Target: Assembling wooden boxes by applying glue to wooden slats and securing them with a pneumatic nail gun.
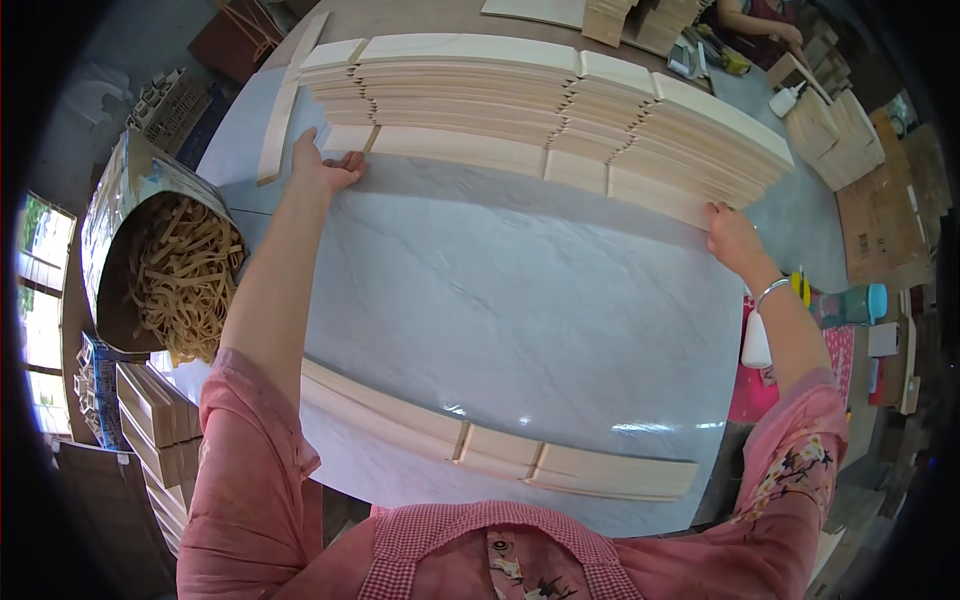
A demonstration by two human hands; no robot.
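Note:
A long pale wooden board (460, 150) with cross grooves lies along the near side of a stack of matching grooved boards (470, 85). My left hand (332, 172) is at its left end, with the fingers curled over the near edge and the thumb apart at the end. Around the right end of that board, the fingers of my right hand (735, 238) are closed. Another grooved board (400, 410) lies by itself along the table's near edge, below my arms.
The table (510, 270) has a grey marbled top. A plain wood strip (290, 100) lies left of the stack. At left is a container of tan bands (185, 275). A white bottle (757, 342) and a blue-lidded jar (860, 303) stand right. Another person's hand (790, 38) shows far right.

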